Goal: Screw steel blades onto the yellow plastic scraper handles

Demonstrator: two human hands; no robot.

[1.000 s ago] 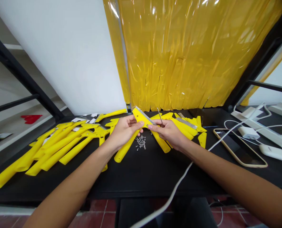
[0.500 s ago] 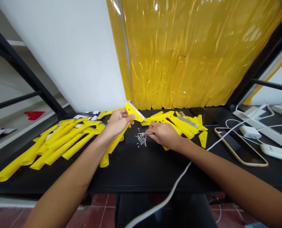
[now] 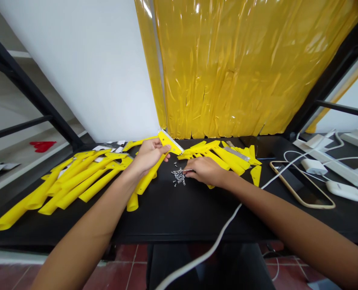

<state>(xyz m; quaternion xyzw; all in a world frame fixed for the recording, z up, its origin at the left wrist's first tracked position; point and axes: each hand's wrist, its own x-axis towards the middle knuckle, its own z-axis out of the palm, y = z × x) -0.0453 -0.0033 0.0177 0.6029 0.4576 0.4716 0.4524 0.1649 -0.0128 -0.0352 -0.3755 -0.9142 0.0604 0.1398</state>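
My left hand [image 3: 151, 155] is closed around a yellow scraper [image 3: 170, 143]; its head with a metal blade edge tilts up above the table, and its handle slants down toward me. My right hand [image 3: 205, 171], fingers pinched, grips a thin metal rod-like tool [image 3: 188, 170], mostly hidden in the fingers. The tool's tip lies at a small heap of screws and nuts [image 3: 179, 177] on the black table. Just past my right hand lie several loose yellow scraper parts [image 3: 233, 158].
Several yellow scrapers [image 3: 85, 177] are piled at the left. On the right lie a phone [image 3: 302, 185], white chargers [image 3: 344, 190] and a white cable [image 3: 227, 225] running across the table's front edge [image 3: 197, 237]. A yellow plastic curtain [image 3: 227, 72] hangs behind.
My right hand has shifted slightly left, bringing the tool further over the screw heap. My left hand holds the scraper in nearly the same place.
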